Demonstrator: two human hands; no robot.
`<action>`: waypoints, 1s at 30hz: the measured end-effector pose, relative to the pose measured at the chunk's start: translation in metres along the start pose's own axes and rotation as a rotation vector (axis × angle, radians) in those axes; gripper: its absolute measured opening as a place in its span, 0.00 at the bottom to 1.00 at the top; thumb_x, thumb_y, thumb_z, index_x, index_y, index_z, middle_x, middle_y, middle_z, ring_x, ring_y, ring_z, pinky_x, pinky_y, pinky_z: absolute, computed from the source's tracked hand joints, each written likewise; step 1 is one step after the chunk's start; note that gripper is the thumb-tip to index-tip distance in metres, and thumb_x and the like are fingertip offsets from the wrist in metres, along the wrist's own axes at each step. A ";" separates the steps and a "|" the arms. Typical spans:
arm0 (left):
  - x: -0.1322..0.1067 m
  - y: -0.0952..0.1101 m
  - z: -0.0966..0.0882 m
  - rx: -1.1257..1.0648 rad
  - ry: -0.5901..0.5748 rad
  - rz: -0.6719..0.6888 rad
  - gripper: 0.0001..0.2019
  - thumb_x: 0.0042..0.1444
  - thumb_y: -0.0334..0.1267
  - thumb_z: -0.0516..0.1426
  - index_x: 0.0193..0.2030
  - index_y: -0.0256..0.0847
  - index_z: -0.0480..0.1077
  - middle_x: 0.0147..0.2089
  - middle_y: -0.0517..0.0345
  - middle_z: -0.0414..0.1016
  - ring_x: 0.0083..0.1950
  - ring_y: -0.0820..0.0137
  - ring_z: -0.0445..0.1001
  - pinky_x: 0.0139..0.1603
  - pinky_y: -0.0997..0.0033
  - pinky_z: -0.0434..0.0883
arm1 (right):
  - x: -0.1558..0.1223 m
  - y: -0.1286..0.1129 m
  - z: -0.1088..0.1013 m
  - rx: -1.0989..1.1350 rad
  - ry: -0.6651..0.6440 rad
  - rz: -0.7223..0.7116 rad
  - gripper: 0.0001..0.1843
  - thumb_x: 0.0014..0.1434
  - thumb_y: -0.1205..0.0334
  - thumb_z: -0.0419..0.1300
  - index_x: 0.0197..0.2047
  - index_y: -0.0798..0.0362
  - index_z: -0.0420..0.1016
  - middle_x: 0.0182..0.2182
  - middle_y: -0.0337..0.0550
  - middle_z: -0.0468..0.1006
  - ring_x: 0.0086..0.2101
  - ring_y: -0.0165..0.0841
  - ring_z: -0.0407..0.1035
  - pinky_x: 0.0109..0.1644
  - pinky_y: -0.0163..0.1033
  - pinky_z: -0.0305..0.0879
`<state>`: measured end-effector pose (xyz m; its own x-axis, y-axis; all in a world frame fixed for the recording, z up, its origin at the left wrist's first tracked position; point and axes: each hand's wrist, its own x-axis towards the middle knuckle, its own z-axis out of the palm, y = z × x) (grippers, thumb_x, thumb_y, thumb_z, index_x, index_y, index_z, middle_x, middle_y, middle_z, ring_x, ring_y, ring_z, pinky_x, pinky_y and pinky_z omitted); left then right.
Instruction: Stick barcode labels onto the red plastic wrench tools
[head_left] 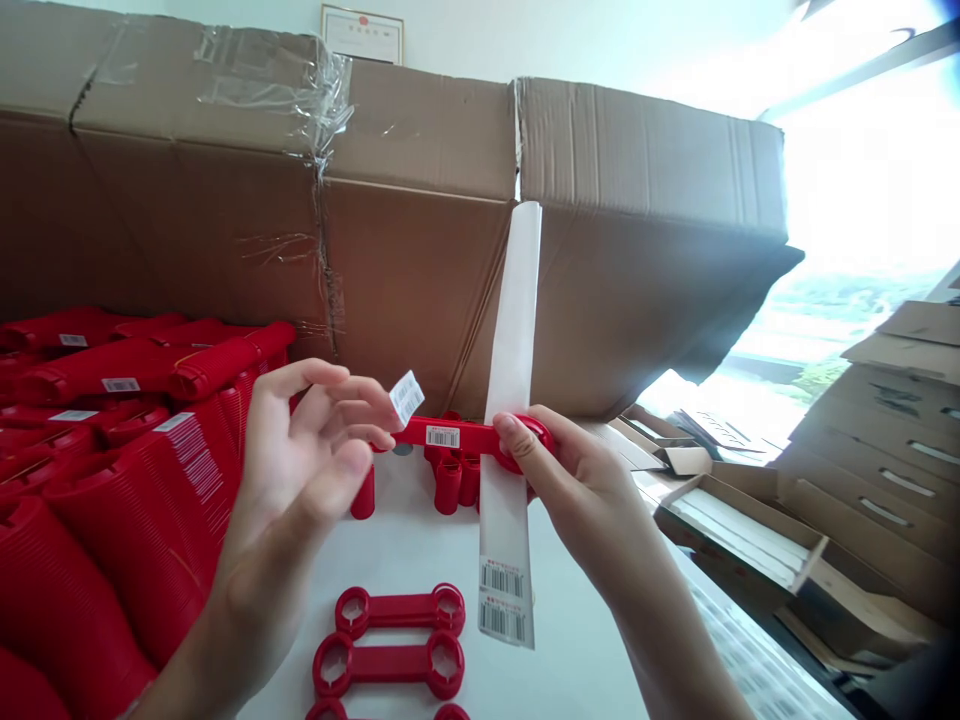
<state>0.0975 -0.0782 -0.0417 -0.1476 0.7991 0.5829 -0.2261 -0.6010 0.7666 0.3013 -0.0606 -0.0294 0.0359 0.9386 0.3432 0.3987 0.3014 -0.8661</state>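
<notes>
The left hand (300,470) pinches a barcode sticker (406,397) at its fingertips; the right hand (570,480) grips a red plastic bar (465,435) and white backing strip (510,400) above the surface (562,640) (1 sticker sits on the bar, 2 remain on the strip).

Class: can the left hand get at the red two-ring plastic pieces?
Probably yes: only white tabletop lies between the left hand and those red pieces, though a barcode label sits at its fingertips.
</notes>
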 end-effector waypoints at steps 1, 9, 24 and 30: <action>0.002 -0.001 -0.001 -0.029 -0.021 -0.019 0.13 0.62 0.36 0.61 0.51 0.51 0.67 0.48 0.63 0.76 0.47 0.69 0.77 0.48 0.73 0.77 | 0.000 0.000 0.001 -0.005 -0.004 -0.005 0.25 0.63 0.35 0.59 0.31 0.49 0.69 0.28 0.43 0.75 0.30 0.37 0.70 0.23 0.36 0.61; 0.009 -0.008 0.001 -0.055 -0.025 -0.109 0.13 0.63 0.39 0.64 0.49 0.49 0.64 0.47 0.63 0.71 0.42 0.75 0.75 0.46 0.78 0.76 | -0.002 0.000 0.002 -0.030 -0.018 -0.038 0.26 0.64 0.34 0.58 0.30 0.49 0.68 0.28 0.42 0.75 0.30 0.36 0.69 0.23 0.36 0.59; 0.007 -0.034 0.010 0.470 0.108 0.077 0.37 0.54 0.49 0.69 0.61 0.56 0.49 0.73 0.46 0.51 0.72 0.51 0.63 0.48 0.56 0.81 | -0.012 -0.004 0.023 0.219 -0.094 -0.047 0.24 0.65 0.38 0.60 0.31 0.50 0.70 0.27 0.39 0.72 0.28 0.33 0.66 0.25 0.35 0.59; 0.013 -0.027 0.005 0.324 0.147 -0.066 0.27 0.59 0.44 0.66 0.58 0.53 0.56 0.72 0.49 0.57 0.74 0.55 0.61 0.58 0.57 0.76 | 0.003 0.005 0.012 0.332 -0.149 0.043 0.25 0.63 0.35 0.61 0.32 0.50 0.70 0.28 0.38 0.71 0.30 0.32 0.67 0.30 0.34 0.64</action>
<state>0.1061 -0.0519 -0.0532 -0.2848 0.8162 0.5028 0.0739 -0.5042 0.8604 0.2924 -0.0542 -0.0371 -0.0973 0.9583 0.2687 0.0796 0.2766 -0.9577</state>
